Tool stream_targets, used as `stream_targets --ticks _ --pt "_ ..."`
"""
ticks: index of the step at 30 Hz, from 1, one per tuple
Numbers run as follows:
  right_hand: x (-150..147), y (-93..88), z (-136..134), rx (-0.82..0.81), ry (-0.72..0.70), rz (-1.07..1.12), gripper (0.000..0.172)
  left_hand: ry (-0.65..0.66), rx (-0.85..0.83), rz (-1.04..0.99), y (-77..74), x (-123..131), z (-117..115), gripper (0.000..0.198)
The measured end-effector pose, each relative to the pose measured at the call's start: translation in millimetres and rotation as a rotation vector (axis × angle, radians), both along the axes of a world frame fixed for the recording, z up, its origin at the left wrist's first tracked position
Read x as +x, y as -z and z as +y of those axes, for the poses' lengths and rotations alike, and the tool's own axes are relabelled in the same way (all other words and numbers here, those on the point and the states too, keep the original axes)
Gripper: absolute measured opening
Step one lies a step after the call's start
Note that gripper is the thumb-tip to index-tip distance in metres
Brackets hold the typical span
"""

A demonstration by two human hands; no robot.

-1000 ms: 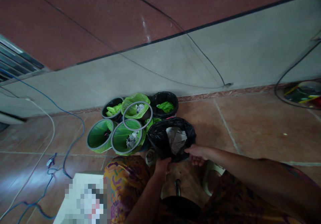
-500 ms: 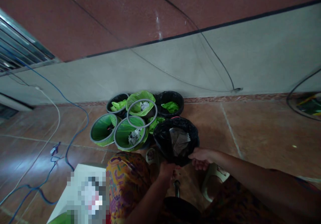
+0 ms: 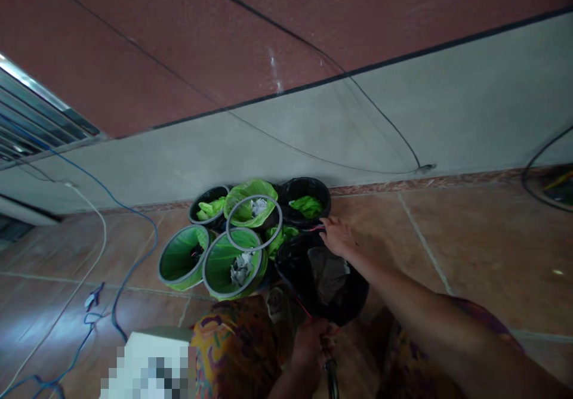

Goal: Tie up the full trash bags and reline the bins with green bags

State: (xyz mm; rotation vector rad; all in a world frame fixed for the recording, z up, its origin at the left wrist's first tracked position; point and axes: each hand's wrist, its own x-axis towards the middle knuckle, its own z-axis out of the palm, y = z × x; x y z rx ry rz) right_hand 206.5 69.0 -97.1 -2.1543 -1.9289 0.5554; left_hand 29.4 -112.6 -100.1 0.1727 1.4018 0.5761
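A black bin bag [image 3: 290, 262] with a red drawstring lines a bin just in front of me, with crumpled brownish paper [image 3: 329, 274] inside. My left hand [image 3: 313, 333] is closed on the bag's near edge, where a bit of red drawstring shows. At the far right rim, my right hand [image 3: 342, 238] has its fingers bent over the bag's edge, beside another stretch of red string. The bin under the bag is mostly hidden.
Green-lined bins [image 3: 179, 256] and a black-lined bin [image 3: 324, 190] cluster by the wall, with a loose grey ring [image 3: 228, 226] resting on them. Blue cable [image 3: 154, 247] crosses the tiled floor at left. A pale box [image 3: 147, 342], partly blurred, stands at my left.
My right hand has moved from the bag's near right edge to its far rim. The bag's mouth looks wider and tilts closer. My view has tipped upward slightly.
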Motion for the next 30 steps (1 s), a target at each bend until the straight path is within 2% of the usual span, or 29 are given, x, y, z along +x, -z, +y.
stream_targets --ticks 3,5,9,13,16,21,24,27,30 --pt "-2 9.7 7 -0.069 -0.033 -0.03 0.033 -0.004 0.005 0.008 -2.1 0 1 0.024" --pt "2 8.2 10 -0.125 -0.034 -0.016 0.028 0.001 -0.018 0.028 -3.8 1 2 0.023" --pt "14 -11.5 15 -0.08 -0.037 0.077 0.033 -0.001 0.004 0.012 -6.3 2 5 0.029" --pt "27 -31.2 14 -0.009 -0.08 0.224 0.03 0.04 0.143 -0.012 -15.8 6 11 0.038" --pt "35 -43.8 10 0.032 -0.071 0.333 0.031 0.092 0.263 0.005 -39.0 10 17 0.041" --pt "36 -73.1 -5 0.113 -0.119 0.454 0.029 0.18 0.472 0.013 -102.9 16 43 0.038" --pt "30 -86.9 -17 0.132 -0.145 0.505 0.029 0.195 0.564 0.04 -133.6 17 65 0.04" --pt "26 -94.3 -26 0.178 -0.164 0.579 0.029 0.194 0.636 0.067 -148.8 16 85 0.036" --pt "24 -99.2 -31 0.156 -0.158 0.68 0.031 0.216 0.682 0.086 -152.8 14 101 0.036"
